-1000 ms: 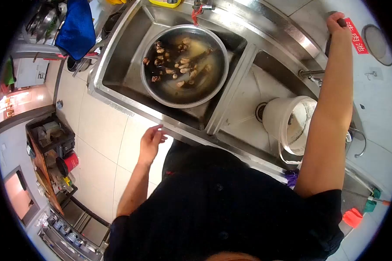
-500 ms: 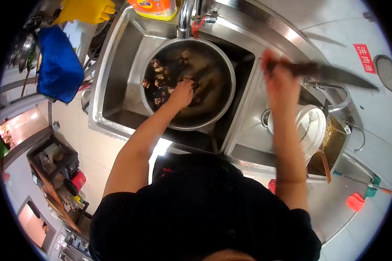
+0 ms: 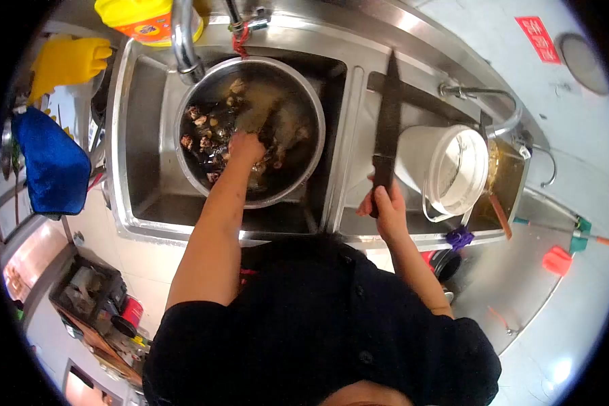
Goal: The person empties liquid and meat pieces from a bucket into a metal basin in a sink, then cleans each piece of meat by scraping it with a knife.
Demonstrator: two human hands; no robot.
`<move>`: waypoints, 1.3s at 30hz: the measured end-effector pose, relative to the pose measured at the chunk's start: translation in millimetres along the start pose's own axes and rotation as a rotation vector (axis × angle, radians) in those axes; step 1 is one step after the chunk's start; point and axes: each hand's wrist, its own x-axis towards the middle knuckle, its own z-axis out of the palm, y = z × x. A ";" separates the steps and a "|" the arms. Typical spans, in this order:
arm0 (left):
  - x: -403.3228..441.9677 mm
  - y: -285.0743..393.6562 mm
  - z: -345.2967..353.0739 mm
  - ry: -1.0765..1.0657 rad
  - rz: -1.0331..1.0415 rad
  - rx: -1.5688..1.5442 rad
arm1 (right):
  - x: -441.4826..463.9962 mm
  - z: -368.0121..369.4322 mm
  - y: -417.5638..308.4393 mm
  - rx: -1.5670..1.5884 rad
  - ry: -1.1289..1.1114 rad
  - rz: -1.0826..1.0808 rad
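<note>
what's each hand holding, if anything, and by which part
The right hand holds a knife by its handle. The left hand dips into the bowl of murky water; whether it grips anything cannot be told.

The double sink (image 3: 143,139) holds a basin (image 3: 321,128) — and a bucket (image 3: 416,154).
</note>
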 end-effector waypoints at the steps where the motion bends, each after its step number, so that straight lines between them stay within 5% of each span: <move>1: -9.6 1.4 1.7 -0.006 0.045 0.052 | -1.8 5.9 0.2 -0.008 -0.024 -0.011; 5: -29.8 17.7 -23.9 -0.348 0.000 0.121 | -12.7 15.3 3.1 0.104 -0.095 -0.007; 11: 29.1 14.6 15.5 -0.029 -0.424 -0.482 | -28.5 -1.3 8.3 0.162 0.017 0.063; 12: 74.6 8.4 50.7 -0.066 -0.306 -0.268 | -32.1 -5.8 9.1 0.182 0.022 0.051; 15: 50.0 19.6 41.0 0.026 -0.369 -0.713 | -38.8 -17.0 1.4 0.132 0.046 0.098; 17: 31.3 21.4 29.6 0.202 -0.182 -0.905 | -40.6 -19.6 -3.4 0.061 0.008 0.132; 19: 23.8 30.7 20.8 0.412 -0.135 -0.931 | -34.3 -24.8 0.5 -0.036 -0.061 0.152; 20: 29.0 37.1 21.7 0.441 -0.275 -0.877 | -31.9 -25.5 0.1 -0.089 -0.102 0.160; 24: -22.7 40.3 -23.6 0.101 -0.213 -1.442 | -23.4 -18.6 -2.8 -0.220 -0.173 0.150; 25: -46.4 45.8 -32.0 0.159 -0.156 -1.543 | -20.6 -16.0 -2.7 -0.221 -0.179 0.131; 28: -98.2 44.8 -37.5 0.266 -0.005 -1.854 | -14.2 -11.2 1.2 -0.266 -0.236 0.043; 31: -147.5 38.4 -36.6 0.322 0.084 -1.903 | 6.1 -9.1 10.6 -0.586 -0.376 -0.422; 39: -228.8 39.6 -51.8 0.577 0.437 -1.718 | 22.0 49.0 -44.7 -0.919 -0.438 -0.783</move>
